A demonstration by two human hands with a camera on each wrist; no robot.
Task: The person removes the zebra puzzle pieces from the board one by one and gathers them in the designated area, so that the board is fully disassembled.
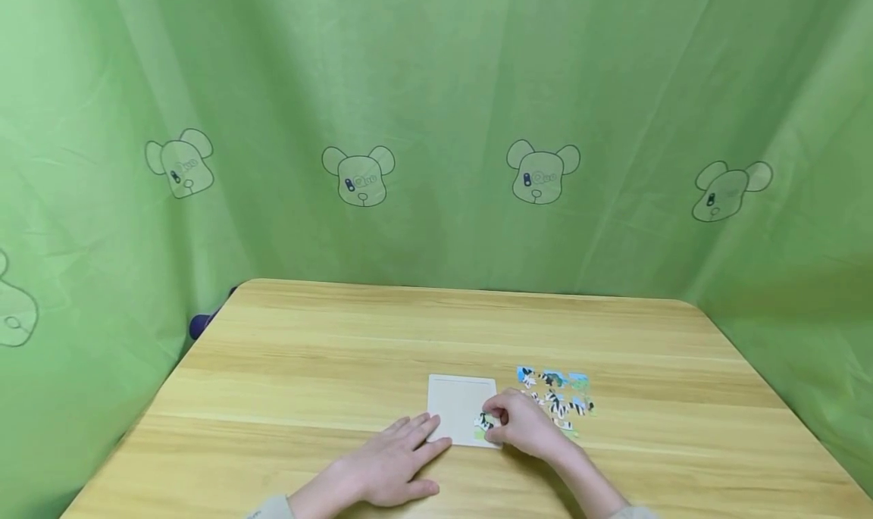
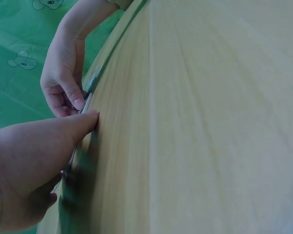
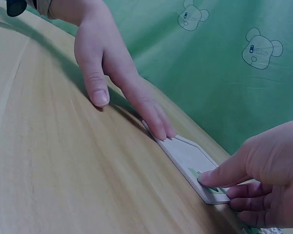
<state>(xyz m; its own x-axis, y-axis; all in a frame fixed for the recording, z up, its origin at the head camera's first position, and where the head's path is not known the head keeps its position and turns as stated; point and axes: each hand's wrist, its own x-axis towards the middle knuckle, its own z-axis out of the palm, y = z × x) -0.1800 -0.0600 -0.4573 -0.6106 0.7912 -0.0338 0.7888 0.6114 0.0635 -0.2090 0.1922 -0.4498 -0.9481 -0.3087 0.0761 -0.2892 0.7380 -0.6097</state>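
A square white puzzle tray (image 1: 453, 405) lies on the table in front of me. In its near right corner sits a puzzle piece (image 1: 483, 422) with a black-and-white animal on green. My right hand (image 1: 527, 423) pinches this piece with curled fingers; the right wrist view shows the thumb (image 3: 211, 177) on top of the piece and the other fingers bent beside the tray's edge. My left hand (image 1: 395, 462) lies with fairly straight fingers, their tips on the tray's near left part. Right of the tray, several loose puzzle pieces (image 1: 558, 407) with zebra-striped and blue-sky prints are spread out.
The wooden table (image 1: 307, 352) extends around the tray on all sides. A green curtain (image 1: 436, 231) with printed bear heads encloses it at the back and sides. A dark purple object (image 1: 199, 326) shows beyond the left table edge.
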